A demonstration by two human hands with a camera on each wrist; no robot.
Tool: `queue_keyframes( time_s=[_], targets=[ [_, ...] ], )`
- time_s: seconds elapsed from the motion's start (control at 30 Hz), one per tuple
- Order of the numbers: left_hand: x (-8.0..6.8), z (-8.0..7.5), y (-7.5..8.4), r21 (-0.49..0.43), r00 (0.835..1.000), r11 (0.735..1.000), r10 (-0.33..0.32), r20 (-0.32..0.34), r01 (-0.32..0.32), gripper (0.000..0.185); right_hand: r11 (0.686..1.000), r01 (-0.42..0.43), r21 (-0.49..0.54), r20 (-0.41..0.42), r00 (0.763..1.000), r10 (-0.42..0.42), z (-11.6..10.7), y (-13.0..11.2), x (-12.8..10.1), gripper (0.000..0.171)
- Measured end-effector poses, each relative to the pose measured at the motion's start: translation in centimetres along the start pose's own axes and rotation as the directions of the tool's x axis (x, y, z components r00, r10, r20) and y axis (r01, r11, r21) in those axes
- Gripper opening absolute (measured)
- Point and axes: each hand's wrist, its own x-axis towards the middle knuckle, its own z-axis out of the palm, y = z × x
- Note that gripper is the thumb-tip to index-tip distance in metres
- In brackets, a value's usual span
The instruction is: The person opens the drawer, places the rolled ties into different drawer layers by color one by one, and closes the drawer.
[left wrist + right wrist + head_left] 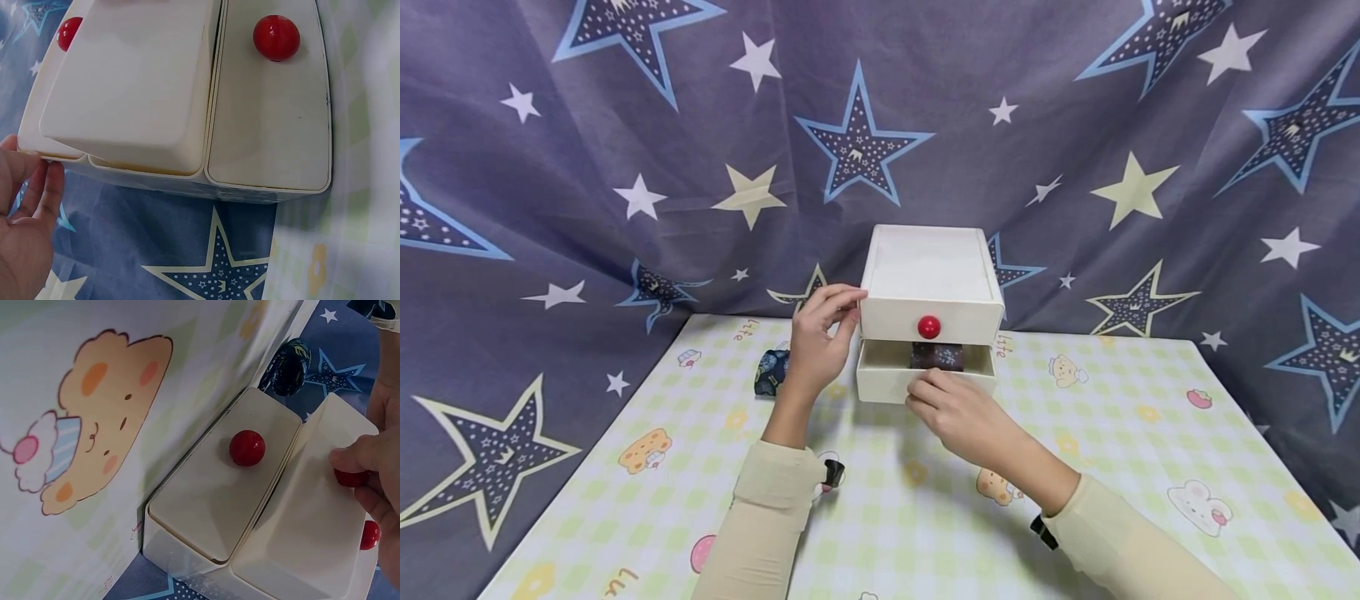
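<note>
Checked mat (1120, 433) printed "litte" bears drawer box (929, 271); right hand (958, 412) pinches knob (351, 479).

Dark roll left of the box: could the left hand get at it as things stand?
Probably yes. The left hand rests on the box's left side, and the roll lies on the mat just beside its wrist, with nothing between them.

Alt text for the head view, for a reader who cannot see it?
A right hand pinches the front of a cream drawer box's open lower drawer, which holds dark fabric. The left hand steadies the box.
</note>
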Motion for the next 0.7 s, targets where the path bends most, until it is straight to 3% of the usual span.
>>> queue_keyframes(
  time_s=[0.5,0.7],
  targets=[
    [-0.08,0.03,0.37,0.024,1.000,0.999,-0.029,0.009,0.029,0.027,0.998,-0.046,0.039,0.027,0.999,0.045,0.53,0.70,0.21,0.019],
    [0.11,0.06,0.97,0.023,1.000,1.000,-0.010,0.007,0.010,0.027,0.997,-0.058,0.050,0.022,0.998,0.057,0.86,0.98,0.33,0.014]
  ],
)
